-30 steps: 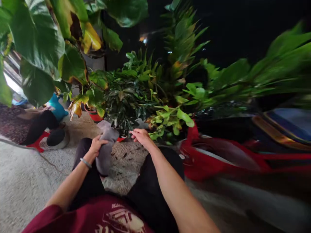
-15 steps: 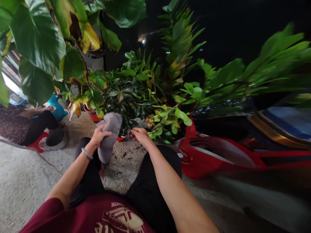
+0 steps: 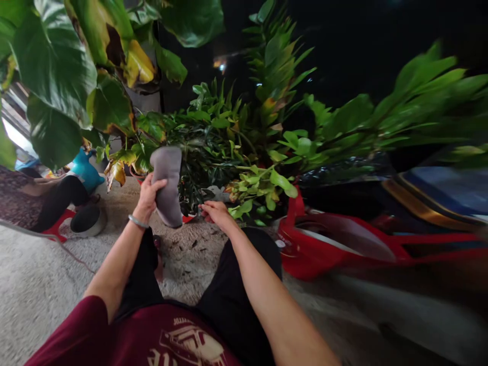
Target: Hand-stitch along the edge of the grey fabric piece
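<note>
My left hand [image 3: 148,197], with a bracelet at its wrist, grips a grey, padded, sole-shaped piece [image 3: 168,185] by its left edge. The thumb lies across its face. The piece is held upright in front of the plants, above the floor between my knees. To its right, my right hand [image 3: 217,212] hovers apart from it with thumb and fingers pinched together. Something tiny may be at those fingertips, too small to name.
Leafy potted plants [image 3: 213,122] fill the space ahead. On the right stands a red bag-like container [image 3: 301,254]. A seated person [image 3: 28,198] is at the left, near a dark round pot [image 3: 88,221] and a blue object [image 3: 84,170]. A cable [image 3: 49,234] crosses there.
My left hand has raised the grey piece slightly up and to the left, turning its broad face more toward me. My right hand stays pinched in nearly the same place.
</note>
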`<state>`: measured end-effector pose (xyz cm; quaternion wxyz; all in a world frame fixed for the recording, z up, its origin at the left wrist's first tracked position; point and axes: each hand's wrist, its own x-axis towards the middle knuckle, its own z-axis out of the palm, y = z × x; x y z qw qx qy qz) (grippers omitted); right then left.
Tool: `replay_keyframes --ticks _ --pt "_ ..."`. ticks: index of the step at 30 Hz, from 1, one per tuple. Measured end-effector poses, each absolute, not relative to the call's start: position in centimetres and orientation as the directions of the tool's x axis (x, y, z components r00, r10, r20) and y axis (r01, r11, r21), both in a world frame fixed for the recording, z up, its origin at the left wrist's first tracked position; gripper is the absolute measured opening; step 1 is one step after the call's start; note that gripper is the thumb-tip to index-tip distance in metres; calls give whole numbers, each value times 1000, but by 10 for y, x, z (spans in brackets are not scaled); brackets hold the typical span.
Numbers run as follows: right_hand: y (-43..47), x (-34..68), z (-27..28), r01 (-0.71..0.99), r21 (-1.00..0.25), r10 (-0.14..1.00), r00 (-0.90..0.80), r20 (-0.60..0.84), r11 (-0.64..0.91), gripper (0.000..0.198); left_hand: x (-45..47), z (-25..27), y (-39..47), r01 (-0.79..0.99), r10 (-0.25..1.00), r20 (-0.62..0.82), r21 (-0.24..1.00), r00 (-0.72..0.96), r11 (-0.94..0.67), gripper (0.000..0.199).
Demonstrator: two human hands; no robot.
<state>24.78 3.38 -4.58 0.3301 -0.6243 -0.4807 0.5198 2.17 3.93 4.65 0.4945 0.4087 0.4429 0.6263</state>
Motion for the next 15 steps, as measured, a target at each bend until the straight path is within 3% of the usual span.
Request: replay_keyframes --ticks 4,6,12,15 --pt "33 256 -46 288 -903 943 -8 -334 -318 19 20 -13 -23 -305 967 -237 918 94 254 49" --pt "32 259 -46 303 -899 942 -17 -336 -315 24 20 -14 -38 -337 950 -245 893 193 299 52" --pt "30 252 -42 302 -898 939 -30 -343 -319 21 61 66 32 -376 982 142 923 121 -87 59" --pt "30 249 -42 287 -905 942 -24 -336 -315 19 86 74 60 -256 975 160 960 157 -117 57"
